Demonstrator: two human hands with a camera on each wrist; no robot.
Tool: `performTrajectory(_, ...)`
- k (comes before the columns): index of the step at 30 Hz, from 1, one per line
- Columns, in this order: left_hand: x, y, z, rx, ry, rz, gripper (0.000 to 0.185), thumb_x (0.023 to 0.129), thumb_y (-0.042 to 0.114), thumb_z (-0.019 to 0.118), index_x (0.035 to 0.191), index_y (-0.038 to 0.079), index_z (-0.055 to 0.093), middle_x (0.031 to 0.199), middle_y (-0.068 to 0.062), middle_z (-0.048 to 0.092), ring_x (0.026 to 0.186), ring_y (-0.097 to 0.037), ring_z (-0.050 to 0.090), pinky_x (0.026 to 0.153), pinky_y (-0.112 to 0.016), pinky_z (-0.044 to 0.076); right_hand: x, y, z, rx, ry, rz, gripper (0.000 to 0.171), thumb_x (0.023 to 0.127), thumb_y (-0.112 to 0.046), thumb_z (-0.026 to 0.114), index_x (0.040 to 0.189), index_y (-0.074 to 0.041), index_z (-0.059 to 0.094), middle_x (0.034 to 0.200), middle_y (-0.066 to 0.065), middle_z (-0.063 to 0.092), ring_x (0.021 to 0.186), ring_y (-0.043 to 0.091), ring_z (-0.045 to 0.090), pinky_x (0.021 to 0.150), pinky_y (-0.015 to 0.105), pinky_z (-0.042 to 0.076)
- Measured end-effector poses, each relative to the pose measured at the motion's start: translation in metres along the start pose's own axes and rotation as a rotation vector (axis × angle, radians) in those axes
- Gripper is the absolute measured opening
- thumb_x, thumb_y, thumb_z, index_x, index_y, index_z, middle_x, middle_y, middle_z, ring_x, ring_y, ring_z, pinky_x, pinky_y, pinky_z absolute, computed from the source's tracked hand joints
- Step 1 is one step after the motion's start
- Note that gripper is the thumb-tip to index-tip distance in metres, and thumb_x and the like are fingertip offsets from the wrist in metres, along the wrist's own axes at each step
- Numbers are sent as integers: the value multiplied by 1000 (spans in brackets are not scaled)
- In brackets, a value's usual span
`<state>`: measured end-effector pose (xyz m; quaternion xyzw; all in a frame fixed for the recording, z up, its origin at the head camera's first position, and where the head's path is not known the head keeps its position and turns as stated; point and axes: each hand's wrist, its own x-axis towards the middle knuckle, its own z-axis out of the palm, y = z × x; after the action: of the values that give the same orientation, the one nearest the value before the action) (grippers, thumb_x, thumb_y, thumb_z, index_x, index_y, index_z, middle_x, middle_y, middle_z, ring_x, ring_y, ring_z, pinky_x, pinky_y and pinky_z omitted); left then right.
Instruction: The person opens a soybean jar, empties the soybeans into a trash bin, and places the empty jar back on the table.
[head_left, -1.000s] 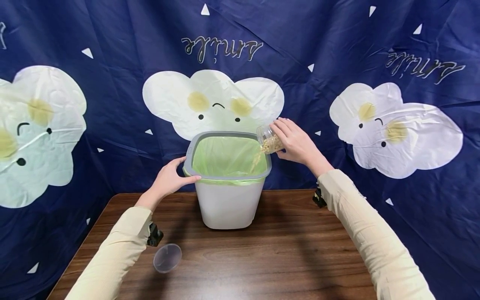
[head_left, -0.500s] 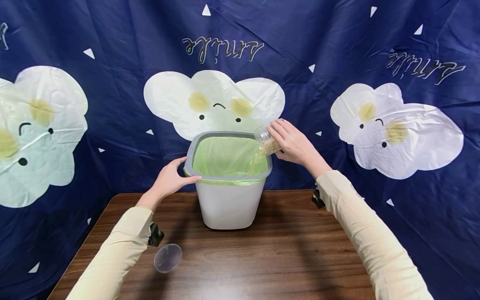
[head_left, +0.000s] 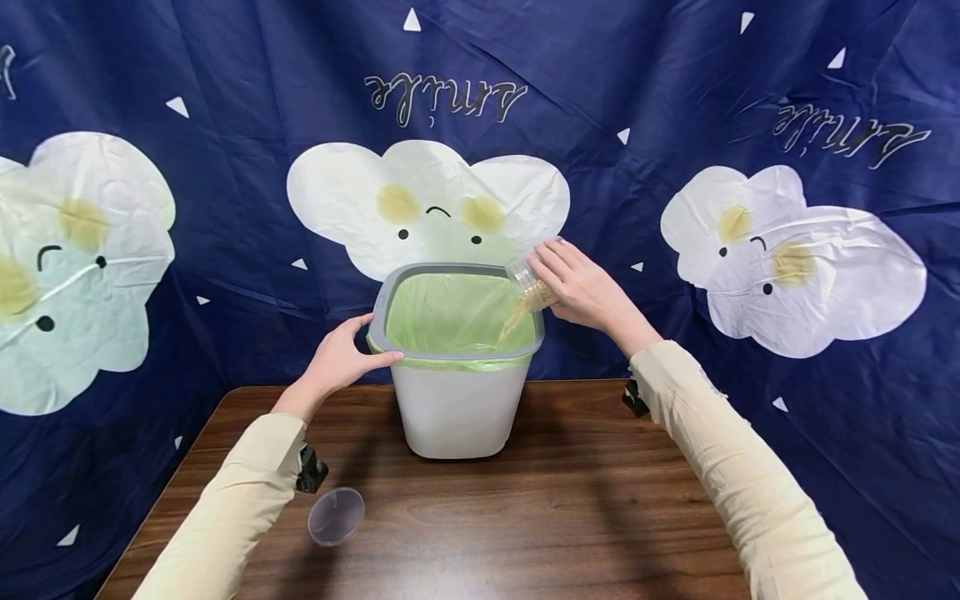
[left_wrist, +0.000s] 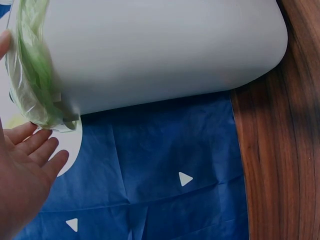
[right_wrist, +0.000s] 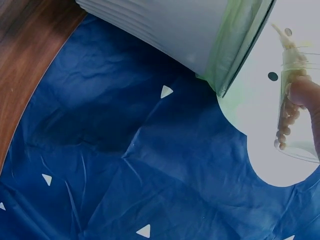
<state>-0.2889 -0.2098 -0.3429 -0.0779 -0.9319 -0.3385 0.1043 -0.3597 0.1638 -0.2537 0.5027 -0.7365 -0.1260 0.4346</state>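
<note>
A white trash can (head_left: 459, 408) with a grey rim and a light green bag (head_left: 450, 312) inside stands on the wooden table. My left hand (head_left: 337, 354) holds the can's rim at its front left corner, thumb along the front and fingers at the left side. In the left wrist view the fingertips touch the bag's overhang (left_wrist: 37, 65). My right hand (head_left: 585, 283) grips a clear jar (right_wrist: 295, 140), tilted mouth-down over the can's right rim. Pale round beans (right_wrist: 287, 120) slide along its lower wall and pour in a stream into the bag. The can's bottom is hidden.
A clear round lid (head_left: 336, 517) lies on the table (head_left: 480, 533) at the front left, near the left forearm. A dark blue curtain (head_left: 622, 67) with white clouds hangs close behind the table and at both sides.
The right hand has shifted slightly left and tilted the jar further, and the beans keep pouring with fewer visible in the jar. The left hand, can and lid have stayed put.
</note>
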Motion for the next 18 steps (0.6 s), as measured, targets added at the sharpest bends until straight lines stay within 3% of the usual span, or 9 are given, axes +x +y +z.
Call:
performTrajectory(7,1,-1,1,-3,-1,-4,97,68,59,68,140,4,32,140,-19,36,128,-36,32,100,-52,30,1,-1,0,4,-24,-5,68,63,-6,67,127,5,46,127,24,47,120,37,41,106,42,26)
performTrajectory(18,0,0,0,-10,8,1,96,68,58,69,139,4,33,139,-19,37,127,-36,32,100,-52,30,1,-3,3,2,-23,-14,72,60,-9,70,127,5,46,127,24,48,119,37,42,104,43,30)
